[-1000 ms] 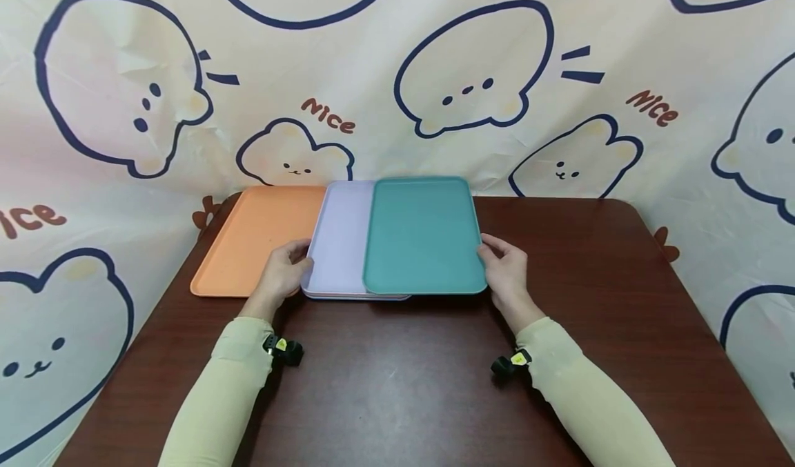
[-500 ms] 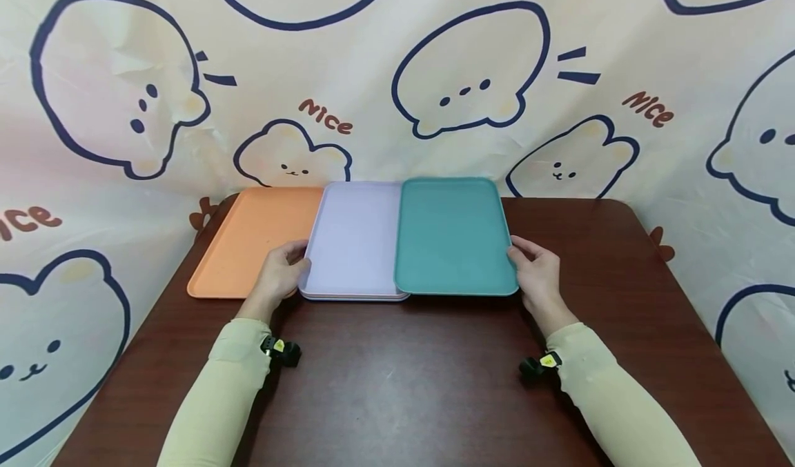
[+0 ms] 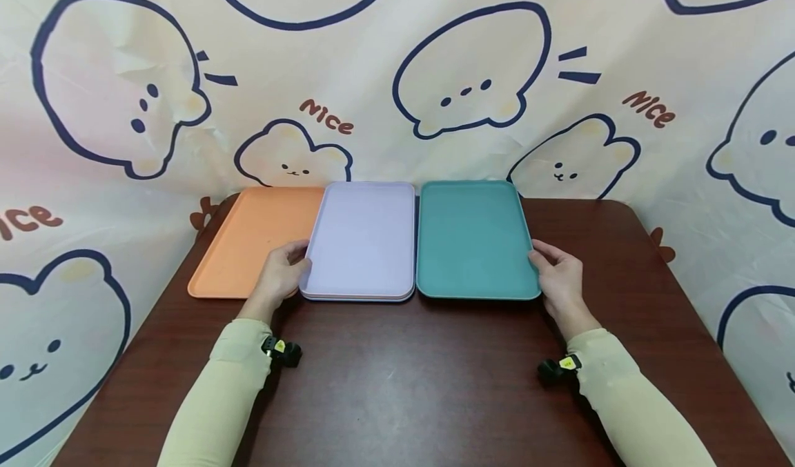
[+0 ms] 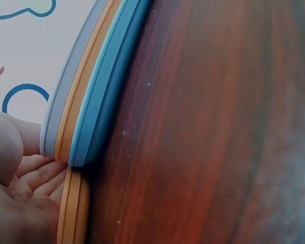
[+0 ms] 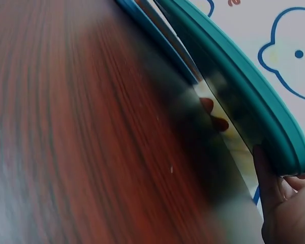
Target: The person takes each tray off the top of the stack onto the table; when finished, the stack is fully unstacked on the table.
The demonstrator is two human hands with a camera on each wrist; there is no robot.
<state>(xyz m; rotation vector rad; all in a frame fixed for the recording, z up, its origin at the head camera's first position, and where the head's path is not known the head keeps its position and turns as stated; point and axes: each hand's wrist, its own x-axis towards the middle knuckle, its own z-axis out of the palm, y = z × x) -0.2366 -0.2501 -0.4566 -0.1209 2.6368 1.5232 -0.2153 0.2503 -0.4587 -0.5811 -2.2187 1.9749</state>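
In the head view the teal tray (image 3: 478, 239) lies flat beside the lavender tray (image 3: 361, 239), a narrow gap between them. My right hand (image 3: 562, 277) pinches its right edge. From the right wrist, the teal tray (image 5: 254, 91) shows raised off the table, fingers under its rim. My left hand (image 3: 278, 274) grips the left edge of the lavender tray, thumb at the rim. The left wrist view shows this lavender tray (image 4: 73, 71) on top of an orange tray (image 4: 86, 76) and a blue tray (image 4: 105, 81). Another orange tray (image 3: 254, 239) lies farther left, partly covered by the left hand.
All this is on a dark brown wooden table (image 3: 385, 384). A cream cloth (image 3: 459, 156) with navy cartoon outlines hangs behind the table's far edge. Small dark devices are strapped to both wrists.
The right hand has drawn the teal tray rightward off the lavender tray, uncovering it, and the tray now sits slightly lower. The left hand has stayed at the stack's left edge.
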